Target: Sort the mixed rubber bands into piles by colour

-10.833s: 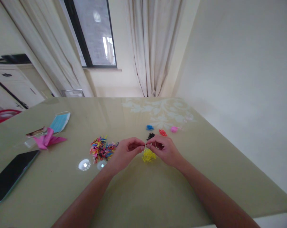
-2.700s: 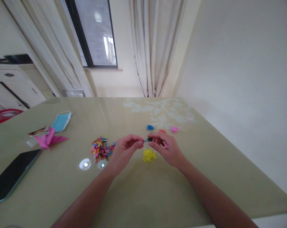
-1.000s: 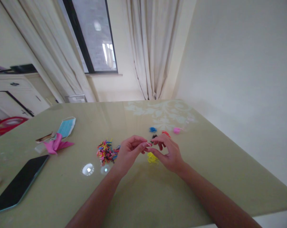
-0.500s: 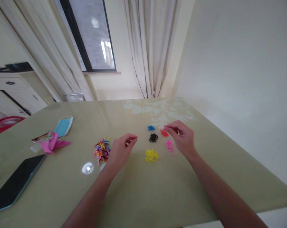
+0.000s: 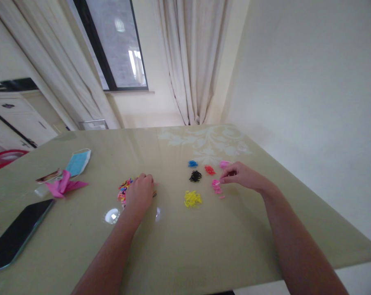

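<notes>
Over the multicoloured heap of small rubber bands lies my left hand, its fingers curled down and the tips hidden, so what they grip is unclear. My right hand pinches thumb and fingers together at the edge of the bright pink rubber bands; anything between its tips is too small to name. Close by are single-colour piles: red rubber bands, black rubber bands, blue rubber bands and yellow rubber bands. A lighter pink pile shows just beyond my right hand.
On the left of the glossy table lie a black-screened phone, a pink folded-paper shape and a blue face mask. A wall runs along the right side, with a curtain behind the table.
My left hand has moved left and come down over the mixed heap. My right hand has shifted from the red pile towards me to the bright pink one, uncovering the lighter pink pile.
</notes>
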Demonstrator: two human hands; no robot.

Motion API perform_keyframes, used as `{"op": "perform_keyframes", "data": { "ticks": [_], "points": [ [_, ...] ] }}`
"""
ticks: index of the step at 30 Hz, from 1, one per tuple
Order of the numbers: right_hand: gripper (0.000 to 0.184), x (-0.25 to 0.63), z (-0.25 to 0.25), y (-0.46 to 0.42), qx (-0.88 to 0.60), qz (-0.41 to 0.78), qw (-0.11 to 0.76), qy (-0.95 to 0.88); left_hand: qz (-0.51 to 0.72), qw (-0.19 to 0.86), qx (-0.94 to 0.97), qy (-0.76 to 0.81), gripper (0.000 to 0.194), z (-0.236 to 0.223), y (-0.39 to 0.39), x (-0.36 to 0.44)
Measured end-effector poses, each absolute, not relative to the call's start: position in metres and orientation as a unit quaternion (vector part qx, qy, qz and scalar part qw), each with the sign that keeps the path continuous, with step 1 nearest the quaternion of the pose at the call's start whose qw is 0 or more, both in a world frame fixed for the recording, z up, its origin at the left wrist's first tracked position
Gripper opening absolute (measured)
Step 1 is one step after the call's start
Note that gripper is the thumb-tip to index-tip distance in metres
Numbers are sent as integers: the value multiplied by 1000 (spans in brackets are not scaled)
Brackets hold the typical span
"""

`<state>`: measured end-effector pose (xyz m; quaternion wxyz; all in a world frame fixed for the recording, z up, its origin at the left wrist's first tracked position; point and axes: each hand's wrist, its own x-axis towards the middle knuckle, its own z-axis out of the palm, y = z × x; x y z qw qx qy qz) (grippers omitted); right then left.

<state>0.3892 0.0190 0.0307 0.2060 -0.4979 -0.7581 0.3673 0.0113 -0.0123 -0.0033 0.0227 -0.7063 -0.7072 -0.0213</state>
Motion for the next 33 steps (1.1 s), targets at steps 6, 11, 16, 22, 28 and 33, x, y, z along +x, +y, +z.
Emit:
{"op": "perform_keyframes", "data": {
  "ticks": [6, 11, 16, 22, 28, 33],
  "points": [
    [24, 386, 29, 14, -481, 424, 140, -755, -39, 29, -700, -713, 31, 0, -13, 13],
    [17, 387, 20, 18, -505, 422, 116, -744, -129, 36, -694, -708, 30, -1, -8, 9],
    [15, 386, 20, 19, -514, 398, 145, -746, -412, -212, -653, -599, 27, 5, -6, 14],
    [25, 334, 26, 2, -451, 371, 274, -764, -555, -470, -531, -436, 35, 15, -26, 36],
    [37, 283, 23, -25, -361, 342, 438, -749, -506, -524, -552, -404, 25, 19, -39, 55],
    [18, 280, 23, -33, -327, 291, 464, -770, -483, -522, -576, -403, 25, 23, -42, 62]
  ]
}}
